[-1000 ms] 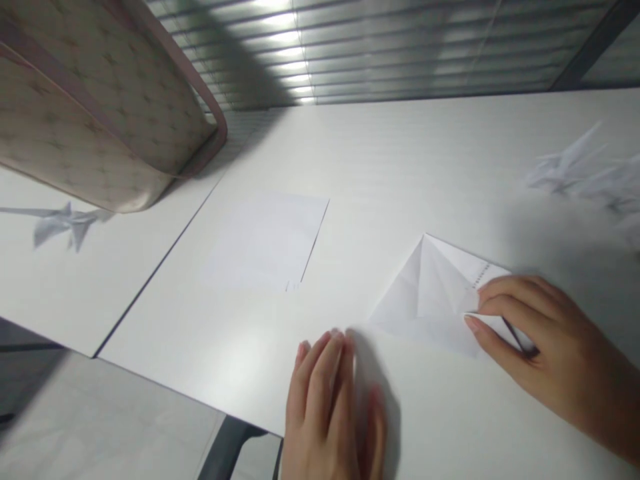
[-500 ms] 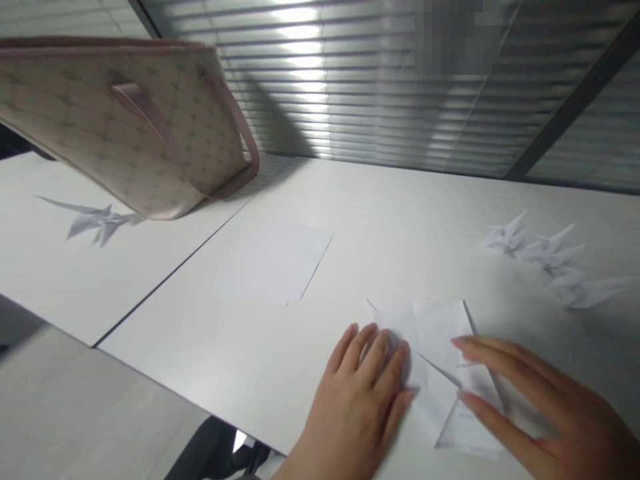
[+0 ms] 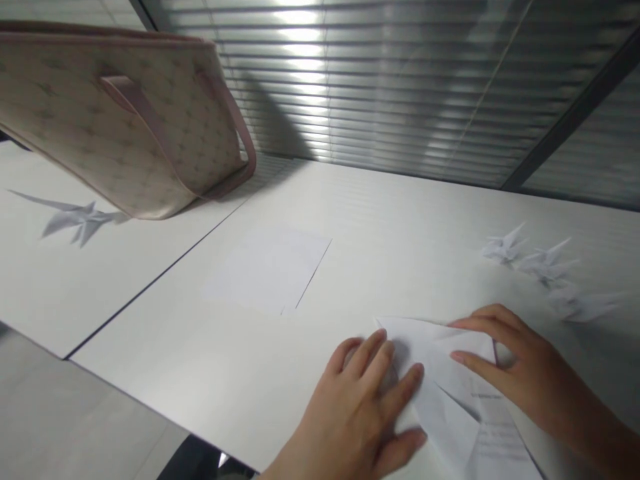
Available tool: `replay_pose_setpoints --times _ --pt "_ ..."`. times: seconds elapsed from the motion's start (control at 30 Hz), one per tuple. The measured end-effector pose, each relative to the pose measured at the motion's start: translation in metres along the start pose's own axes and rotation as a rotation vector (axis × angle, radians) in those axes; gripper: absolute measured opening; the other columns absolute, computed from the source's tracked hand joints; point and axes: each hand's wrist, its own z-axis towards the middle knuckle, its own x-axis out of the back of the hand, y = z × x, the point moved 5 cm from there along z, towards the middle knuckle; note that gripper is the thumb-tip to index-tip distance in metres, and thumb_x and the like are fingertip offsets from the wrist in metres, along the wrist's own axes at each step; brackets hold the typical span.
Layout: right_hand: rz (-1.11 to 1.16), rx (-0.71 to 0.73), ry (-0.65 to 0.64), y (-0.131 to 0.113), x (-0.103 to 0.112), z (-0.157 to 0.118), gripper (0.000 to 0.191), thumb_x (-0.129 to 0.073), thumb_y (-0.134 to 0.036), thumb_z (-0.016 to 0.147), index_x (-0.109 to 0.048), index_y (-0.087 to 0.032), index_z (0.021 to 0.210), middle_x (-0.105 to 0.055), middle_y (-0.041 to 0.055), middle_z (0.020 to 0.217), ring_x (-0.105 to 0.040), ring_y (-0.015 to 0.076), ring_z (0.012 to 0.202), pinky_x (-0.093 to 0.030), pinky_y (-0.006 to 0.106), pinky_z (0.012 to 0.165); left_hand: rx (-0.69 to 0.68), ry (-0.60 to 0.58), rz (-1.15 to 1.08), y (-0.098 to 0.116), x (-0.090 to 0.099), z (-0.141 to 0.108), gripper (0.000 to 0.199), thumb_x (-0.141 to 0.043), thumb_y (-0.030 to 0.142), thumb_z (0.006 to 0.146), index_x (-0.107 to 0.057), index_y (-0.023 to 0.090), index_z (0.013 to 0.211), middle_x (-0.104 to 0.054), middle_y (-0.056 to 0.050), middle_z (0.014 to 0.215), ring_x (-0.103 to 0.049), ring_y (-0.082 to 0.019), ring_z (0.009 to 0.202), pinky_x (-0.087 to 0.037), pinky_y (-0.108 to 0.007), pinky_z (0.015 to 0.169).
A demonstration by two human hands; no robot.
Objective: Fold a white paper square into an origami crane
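A partly folded white sheet of paper (image 3: 447,407), with some print on it, lies at the front of the desk. My left hand (image 3: 360,400) rests on its left side, fingers spread and fingertips on the paper. At the paper's upper right edge, the thumb and index finger of my right hand (image 3: 520,367) grip a flap, the thumb on top. The flap looks slightly raised off the desk. Further back on the right sit folded paper cranes (image 3: 547,265) in a row, somewhat blurred.
Another white sheet (image 3: 273,270) lies flat left of centre. A patterned bag (image 3: 165,127) with pink handles stands at the back left, beside one more folded paper figure (image 3: 83,219). Window blinds (image 3: 370,87) rise behind the desk, and a dark seam crosses it on the left.
My right hand has moved up to the paper's upper edge and closed on it. The folded paper has turned and shifted towards me. My left hand stays on it. The view has shifted slightly.
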Motion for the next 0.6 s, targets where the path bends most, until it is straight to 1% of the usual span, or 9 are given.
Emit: replay_pose_setpoints --times 0.13,0.2,0.27,0.33,0.4,0.43,0.5,0.57,0.6 --pt "-0.028 0.073 0.06 -0.007 0.001 -0.009 0.02 -0.057 -0.027 0.091 -0.06 -0.027 0.111 -0.071 0.0018 0.1 -0.07 0.0192 0.091 -0.057 0.03 0.079 -0.032 0.048 0.0 -0.005 0.0 0.003 0.044 -0.045 0.047 0.097 -0.054 0.022 0.132 -0.058 -0.007 0.133 -0.052 -0.023 0.125 -0.048 -0.034 0.097" --pt "-0.066 0.05 0.115 -0.007 0.003 -0.011 0.023 -0.056 -0.035 0.092 -0.06 -0.026 0.113 -0.073 0.0025 0.1 -0.072 0.0202 0.088 -0.059 0.03 0.077 -0.019 0.065 0.018 -0.007 0.0 0.003 0.04 -0.046 0.04 0.098 -0.055 0.019 0.131 -0.058 -0.006 0.135 -0.053 -0.021 0.124 -0.049 -0.031 0.098" --pt "-0.08 -0.064 0.152 -0.002 0.005 -0.008 0.03 -0.057 -0.047 0.089 -0.061 -0.025 0.109 -0.075 0.0027 0.095 -0.074 0.0207 0.079 -0.06 0.027 0.066 0.006 0.055 0.035 -0.009 0.0 0.003 0.039 -0.048 0.038 0.097 -0.056 0.019 0.13 -0.055 -0.006 0.138 -0.051 -0.021 0.127 -0.048 -0.031 0.1" --pt "-0.038 -0.219 0.137 0.007 0.004 -0.005 0.036 -0.062 -0.054 0.083 -0.061 -0.025 0.104 -0.076 0.0002 0.08 -0.072 0.0184 0.059 -0.058 0.023 0.049 0.016 0.034 0.048 -0.01 0.0 0.004 0.038 -0.048 0.039 0.097 -0.057 0.02 0.129 -0.053 -0.008 0.141 -0.047 -0.021 0.131 -0.046 -0.032 0.102" --pt "0.016 -0.323 0.086 0.014 0.003 -0.001 0.036 -0.066 -0.055 0.079 -0.063 -0.025 0.098 -0.074 -0.003 0.069 -0.066 0.0151 0.043 -0.051 0.02 0.036 0.009 0.02 0.061 -0.01 -0.001 0.005 0.037 -0.048 0.039 0.096 -0.059 0.02 0.126 -0.05 -0.009 0.143 -0.045 -0.022 0.133 -0.045 -0.033 0.103" --pt "0.027 -0.338 0.078 0.016 0.003 0.0 0.034 -0.067 -0.054 0.079 -0.064 -0.025 0.096 -0.074 -0.0038 0.067 -0.064 0.0144 0.039 -0.05 0.02 0.033 0.004 0.018 0.069 -0.011 -0.001 0.005 0.036 -0.048 0.04 0.096 -0.06 0.02 0.125 -0.05 -0.009 0.143 -0.045 -0.023 0.133 -0.045 -0.033 0.104" --pt "0.01 -0.249 0.071 0.015 0.007 -0.001 0.026 -0.067 -0.048 0.081 -0.067 -0.025 0.092 -0.076 -0.0039 0.071 -0.067 0.0151 0.044 -0.053 0.02 0.038 -0.005 0.02 0.095 -0.012 -0.003 0.006 0.036 -0.045 0.04 0.097 -0.061 0.021 0.123 -0.052 -0.008 0.142 -0.047 -0.023 0.131 -0.045 -0.035 0.103" --pt "-0.005 -0.03 0.061 0.009 0.012 -0.005 0.016 -0.061 -0.038 0.088 -0.069 -0.025 0.093 -0.077 -0.003 0.08 -0.073 0.0173 0.061 -0.06 0.021 0.053 -0.008 0.019 0.122 -0.013 -0.006 0.006 0.037 -0.042 0.041 0.099 -0.06 0.022 0.125 -0.054 -0.007 0.14 -0.049 -0.024 0.13 -0.046 -0.037 0.101" --pt "0.002 0.132 0.038 0.003 0.013 -0.009 0.019 -0.054 -0.032 0.093 -0.07 -0.024 0.099 -0.077 -0.0015 0.088 -0.074 0.0182 0.072 -0.062 0.022 0.064 -0.008 0.018 0.134 -0.014 -0.007 0.005 0.037 -0.041 0.041 0.099 -0.059 0.023 0.126 -0.054 -0.007 0.14 -0.049 -0.024 0.13 -0.047 -0.037 0.101"
